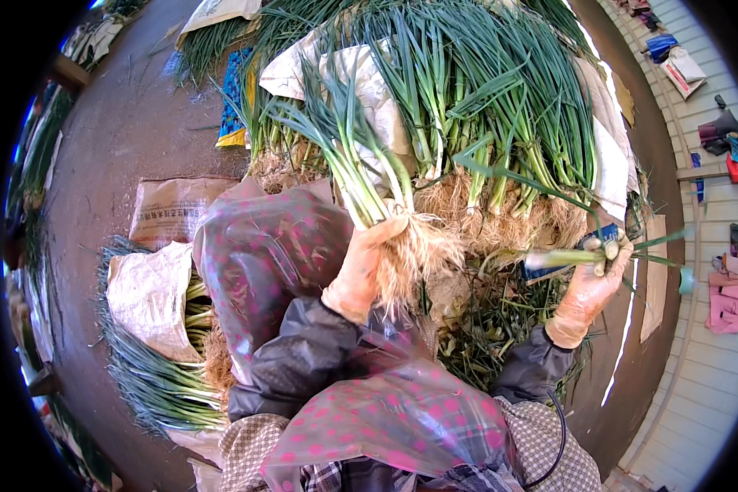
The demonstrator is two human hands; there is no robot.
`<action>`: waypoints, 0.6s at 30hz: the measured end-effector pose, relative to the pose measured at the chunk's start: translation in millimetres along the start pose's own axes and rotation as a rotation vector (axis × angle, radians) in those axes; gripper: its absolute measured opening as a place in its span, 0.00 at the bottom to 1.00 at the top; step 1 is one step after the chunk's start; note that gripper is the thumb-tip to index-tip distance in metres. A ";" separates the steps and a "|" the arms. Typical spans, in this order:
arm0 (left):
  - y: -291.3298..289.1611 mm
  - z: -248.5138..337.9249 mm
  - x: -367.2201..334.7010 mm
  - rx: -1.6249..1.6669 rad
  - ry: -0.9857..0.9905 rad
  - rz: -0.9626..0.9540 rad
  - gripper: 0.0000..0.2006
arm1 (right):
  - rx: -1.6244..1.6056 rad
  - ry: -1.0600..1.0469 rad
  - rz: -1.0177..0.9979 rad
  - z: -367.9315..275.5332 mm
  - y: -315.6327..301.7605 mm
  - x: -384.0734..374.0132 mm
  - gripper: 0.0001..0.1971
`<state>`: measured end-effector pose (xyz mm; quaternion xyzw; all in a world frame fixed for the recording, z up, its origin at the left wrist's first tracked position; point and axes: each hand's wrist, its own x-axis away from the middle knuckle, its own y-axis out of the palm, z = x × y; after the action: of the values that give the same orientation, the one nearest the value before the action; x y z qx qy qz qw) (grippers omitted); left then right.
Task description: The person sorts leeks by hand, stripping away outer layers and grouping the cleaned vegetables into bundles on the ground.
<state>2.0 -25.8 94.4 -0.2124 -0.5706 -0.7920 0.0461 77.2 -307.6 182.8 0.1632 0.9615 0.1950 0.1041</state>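
My left hand (359,275), in a thin orange glove, is closed round a bunch of green onions (367,184). Their green tops lean up and to the left, and pale stringy roots (422,250) hang beside the fingers. To the right, my gloved right hand (589,293) grips a single green onion (553,259) lying sideways, its white end pointing left and a few leaves sticking out to the right. Just beyond both hands lies a big heap of green onions (517,98), roots toward me.
Leaf scraps (500,332) cover the ground between my arms. At the left, another bundle of green onions (160,385) lies partly under a white woven sack (152,299). A brown bag (176,209) is on the floor. A spotted plastic apron (271,246) covers my lap.
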 end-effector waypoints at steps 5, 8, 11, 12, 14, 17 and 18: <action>22.6 -4.6 46.8 0.119 0.031 -0.161 0.19 | 0.631 0.538 -0.527 48.9 55.2 50.3 0.20; 19.2 -11.8 45.1 0.076 -0.116 -0.131 0.19 | 0.373 0.493 -0.813 118.0 73.7 58.4 0.20; -0.4 -7.2 42.5 -0.107 -0.086 0.041 0.12 | 0.310 0.479 -0.811 125.7 95.6 39.2 0.15; -5.2 -2.5 44.6 -0.159 -0.048 0.035 0.11 | 0.375 0.556 -0.726 120.2 98.2 32.9 0.14; -8.5 1.5 47.6 -0.226 -0.038 0.087 0.12 | 0.429 0.510 -0.591 121.3 105.5 33.2 0.13; -19.1 -24.4 34.9 -0.434 0.045 0.103 0.13 | 0.556 0.479 -0.540 118.8 117.1 57.0 0.13; -16.6 -34.8 32.7 -0.343 0.066 0.118 0.13 | 0.512 0.594 -0.544 119.3 121.5 58.5 0.12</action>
<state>-42.7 -46.7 83.4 -0.2241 -0.4117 -0.8802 0.0745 87.8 -140.4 116.9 -0.1366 0.9747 -0.0442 -0.1715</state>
